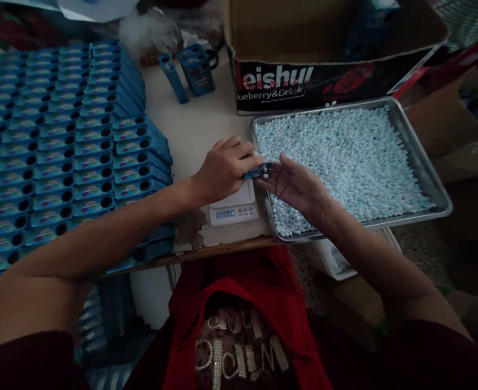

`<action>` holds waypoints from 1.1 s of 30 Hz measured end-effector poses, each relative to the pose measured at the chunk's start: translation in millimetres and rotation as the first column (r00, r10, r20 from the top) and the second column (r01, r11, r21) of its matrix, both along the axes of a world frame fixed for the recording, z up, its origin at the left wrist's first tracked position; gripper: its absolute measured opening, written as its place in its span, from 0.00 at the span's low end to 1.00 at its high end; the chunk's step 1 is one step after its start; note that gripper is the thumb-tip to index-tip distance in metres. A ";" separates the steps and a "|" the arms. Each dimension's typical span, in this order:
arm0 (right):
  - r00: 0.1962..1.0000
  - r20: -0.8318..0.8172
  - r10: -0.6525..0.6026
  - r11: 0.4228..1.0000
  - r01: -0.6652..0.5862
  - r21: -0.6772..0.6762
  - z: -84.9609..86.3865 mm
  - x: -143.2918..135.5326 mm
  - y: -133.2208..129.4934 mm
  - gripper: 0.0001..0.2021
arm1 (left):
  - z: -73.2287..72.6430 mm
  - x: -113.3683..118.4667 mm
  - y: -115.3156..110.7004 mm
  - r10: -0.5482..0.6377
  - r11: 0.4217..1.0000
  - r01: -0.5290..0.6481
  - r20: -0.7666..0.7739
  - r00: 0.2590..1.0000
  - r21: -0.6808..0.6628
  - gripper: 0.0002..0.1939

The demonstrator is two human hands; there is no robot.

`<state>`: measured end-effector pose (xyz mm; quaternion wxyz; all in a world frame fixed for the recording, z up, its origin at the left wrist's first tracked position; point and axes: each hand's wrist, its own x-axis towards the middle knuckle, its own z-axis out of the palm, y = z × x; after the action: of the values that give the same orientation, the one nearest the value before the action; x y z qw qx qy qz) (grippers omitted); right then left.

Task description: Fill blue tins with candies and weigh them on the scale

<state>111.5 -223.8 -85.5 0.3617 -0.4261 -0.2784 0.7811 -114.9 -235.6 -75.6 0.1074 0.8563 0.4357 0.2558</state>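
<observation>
My left hand point(227, 167) is closed around a small blue case point(254, 172), tilted over the space between the scale and the tray. A few small pale pellets point(265, 171) show at the case's right end. My right hand point(298, 184) is open and cupped at that end, palm up, its fingertips close to the pellets; whether it supports any is hard to tell. Below my left hand lies a white digital scale point(233, 214), its display lit and its plate partly hidden. Under my right hand, a metal tray point(421, 162) holds a layer of pale blue-white pellets point(344, 151).
Rows of blue cases point(95, 146), each with a dark round hole, fill the table's left side. Several more cases point(198, 70) stand at the back. Behind the tray is a cardboard box point(279, 81). The table's front edge point(223, 248) runs before the red apron point(239, 271).
</observation>
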 end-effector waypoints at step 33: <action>0.757 0.649 0.078 0.556 -0.573 0.602 60.6 -38.9 23.6 0.12 | -2.6 -49.3 -20.7 0.361 0.866 -0.074 0.516 0.777 -0.494 0.26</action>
<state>72.5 -200.2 -24.9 0.2511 -0.3714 -0.7547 0.4790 -164.2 -256.2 -78.3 0.4006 0.6264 0.5252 0.4139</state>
